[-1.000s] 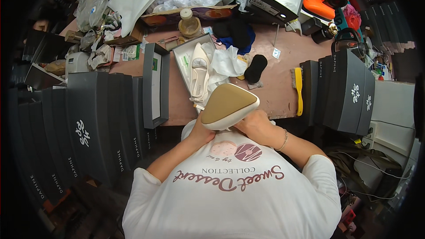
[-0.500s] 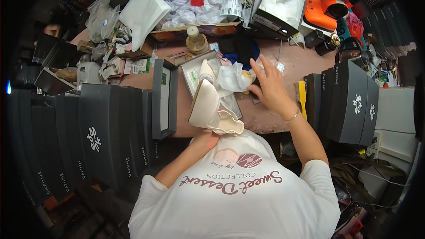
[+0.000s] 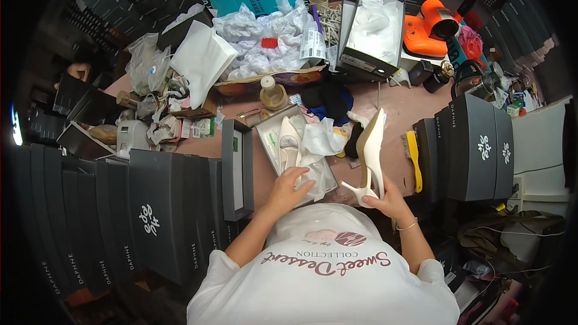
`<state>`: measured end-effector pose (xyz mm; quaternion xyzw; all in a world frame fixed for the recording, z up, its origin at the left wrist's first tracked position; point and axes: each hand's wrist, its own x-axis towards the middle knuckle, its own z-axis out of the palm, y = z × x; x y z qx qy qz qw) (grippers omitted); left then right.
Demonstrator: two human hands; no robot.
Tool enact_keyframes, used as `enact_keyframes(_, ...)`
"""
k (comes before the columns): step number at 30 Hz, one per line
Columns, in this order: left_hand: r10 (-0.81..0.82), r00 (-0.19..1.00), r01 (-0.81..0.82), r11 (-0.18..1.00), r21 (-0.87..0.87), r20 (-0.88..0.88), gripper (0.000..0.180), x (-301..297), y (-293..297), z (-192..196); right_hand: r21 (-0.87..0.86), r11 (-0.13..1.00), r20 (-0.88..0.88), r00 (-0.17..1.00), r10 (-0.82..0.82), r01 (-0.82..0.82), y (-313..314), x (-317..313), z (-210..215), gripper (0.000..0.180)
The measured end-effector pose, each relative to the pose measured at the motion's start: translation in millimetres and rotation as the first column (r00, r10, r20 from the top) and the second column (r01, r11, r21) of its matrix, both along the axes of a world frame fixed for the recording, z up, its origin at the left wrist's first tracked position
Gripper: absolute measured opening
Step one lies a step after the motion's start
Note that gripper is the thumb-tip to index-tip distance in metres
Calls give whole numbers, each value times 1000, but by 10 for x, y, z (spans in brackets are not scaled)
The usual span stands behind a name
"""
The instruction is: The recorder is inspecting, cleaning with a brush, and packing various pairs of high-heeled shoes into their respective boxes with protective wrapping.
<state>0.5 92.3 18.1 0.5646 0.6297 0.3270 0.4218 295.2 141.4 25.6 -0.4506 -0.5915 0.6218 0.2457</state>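
My right hand [image 3: 390,202] grips a cream high-heeled shoe [image 3: 369,154] near its heel, with the pointed toe aimed away from me. My left hand [image 3: 289,188] rests with spread fingers on the white tissue paper [image 3: 319,144] inside an open shoebox [image 3: 268,138] on the brown table. A second cream shoe [image 3: 289,147] lies in that box, just beyond my left fingers. The grey box lid [image 3: 237,168] stands on edge at the box's left.
Stacks of grey shoeboxes [image 3: 150,210] fill the left, with more of them [image 3: 475,144] on the right. A yellow brush [image 3: 413,159], a bottle [image 3: 273,92], crumpled white paper [image 3: 265,42], an open white-lined box [image 3: 370,30] and an orange tool [image 3: 430,24] lie beyond.
The shoe passed from my left hand to my right, which dropped back from the far side of the box. My left hand moved onto the tissue in the box.
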Motion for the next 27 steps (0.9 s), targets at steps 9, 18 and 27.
enact_keyframes(9, -93, 803, 269, 938, 218, -589, 61, 282, 998, -258, 277, 958, 442, 876, -192, 70, 44, 619, -210, 76)
enact_keyframes(18, 341, 910, -283, 927, 248, -236, 19, 339, 1260, -821, 514, 790, 719, 671, -183, -335, 667, 864, -544, 71)
enact_keyframes(27, 270, 897, -391, 856, 340, 351, 12, 495, 314, 877, 564, 777, 30, 948, 316, -277, 435, 23, 244, 99)
